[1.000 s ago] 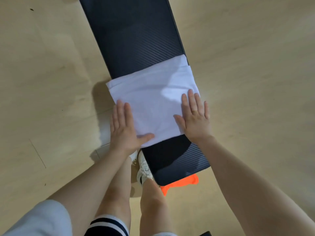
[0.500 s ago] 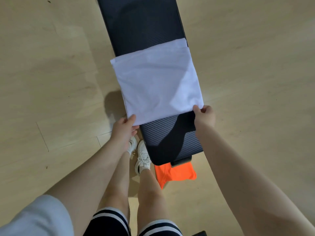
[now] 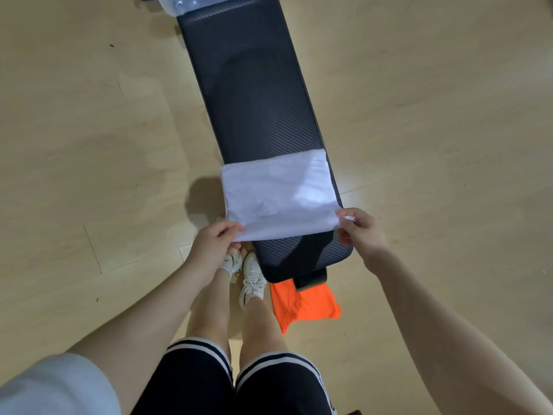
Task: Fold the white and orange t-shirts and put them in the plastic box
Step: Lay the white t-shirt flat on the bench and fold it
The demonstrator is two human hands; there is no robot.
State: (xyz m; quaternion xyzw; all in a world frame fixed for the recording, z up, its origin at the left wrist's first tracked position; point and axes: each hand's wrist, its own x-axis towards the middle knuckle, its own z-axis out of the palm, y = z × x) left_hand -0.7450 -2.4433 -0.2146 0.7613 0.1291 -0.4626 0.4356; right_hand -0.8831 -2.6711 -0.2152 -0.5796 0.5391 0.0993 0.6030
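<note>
A folded white t-shirt [image 3: 278, 193] lies across the near part of a long black bench [image 3: 254, 100]. My left hand [image 3: 214, 241] pinches its near left corner. My right hand [image 3: 360, 227] pinches its near right corner. Both corners are lifted slightly off the bench. An orange t-shirt [image 3: 302, 304] lies crumpled on the floor under the bench's near end, partly hidden by the bench foot. A clear plastic box [image 3: 191, 3] shows only in part at the far end of the bench, at the top edge of the view.
The bench stands on a pale wooden floor [image 3: 89, 145]. My legs and white shoes [image 3: 251, 280] are just left of the bench's near end, beside the orange t-shirt.
My hands went from pressing flat on the white t-shirt to pinching its near corners. The near edge now lifts off the bench. The view has pulled back, showing the box's edge.
</note>
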